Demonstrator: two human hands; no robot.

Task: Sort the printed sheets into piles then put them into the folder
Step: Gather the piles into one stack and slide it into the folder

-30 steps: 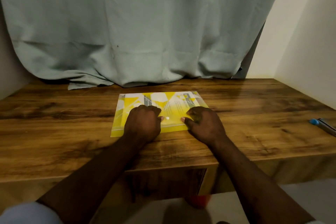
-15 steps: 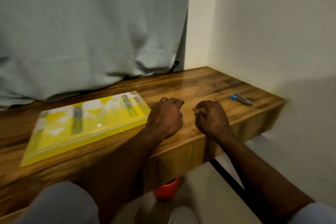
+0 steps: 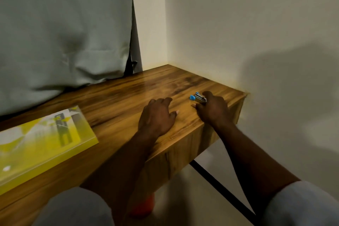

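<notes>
Curling the right hand [image 3: 212, 111] over a small stapler [image 3: 197, 98] near the desk's [image 3: 119, 97] right end, fingers [image 3: 208, 94] round it, thumb just beside. Resting the left hand [image 3: 157, 116] loose, holding nothing. To reach the folder [image 3: 45, 143]: well off to the left, lying flat, long side along the front edge, closer to the left hand.

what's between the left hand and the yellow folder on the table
Nothing visible: only bare wooden table lies between the left hand and the yellow folder. The right hand is farther off, on a blue-tipped tool.
</notes>
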